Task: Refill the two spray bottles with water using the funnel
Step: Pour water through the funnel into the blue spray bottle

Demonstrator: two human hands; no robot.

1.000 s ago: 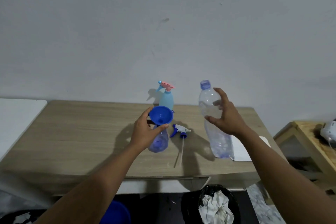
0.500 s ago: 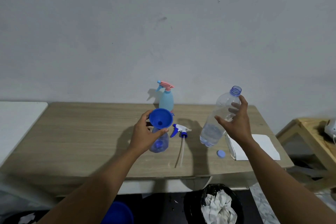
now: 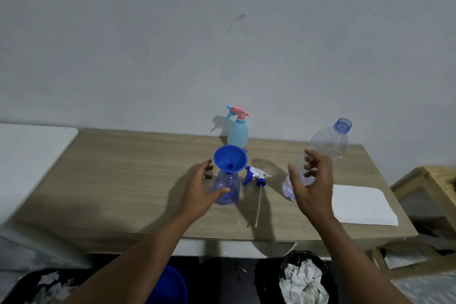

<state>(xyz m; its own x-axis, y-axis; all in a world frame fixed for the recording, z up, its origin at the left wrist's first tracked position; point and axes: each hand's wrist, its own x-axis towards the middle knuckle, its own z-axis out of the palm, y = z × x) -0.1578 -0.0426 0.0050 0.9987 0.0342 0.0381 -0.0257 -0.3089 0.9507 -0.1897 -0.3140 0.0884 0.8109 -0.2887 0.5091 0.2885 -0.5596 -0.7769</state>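
A blue funnel (image 3: 230, 158) sits in the neck of a clear purple-blue spray bottle (image 3: 230, 194) on the wooden table (image 3: 128, 180). My left hand (image 3: 201, 192) holds this bottle from its left side, thumb on the front of the body. My right hand (image 3: 312, 190) grips a clear water bottle (image 3: 329, 142) low on its body. That bottle is uncapped and tilted, mouth up and to the right, with a little water near its base. The spray head (image 3: 256, 176) with its tube lies on the table between my hands. A light blue spray bottle (image 3: 237, 134) with a pink trigger stands by the wall.
A white sheet (image 3: 361, 205) lies on the table's right end. Below the front edge are a black bin with crumpled paper (image 3: 304, 279) and a blue bucket (image 3: 169, 286). A wooden stool (image 3: 431, 187) stands at the right, a white surface (image 3: 29, 153) at the left.
The water bottle was lifted and tilted, its cap off. My left hand slid from the funnel rim down to the spray bottle's body. My right hand shifted lower on the water bottle.
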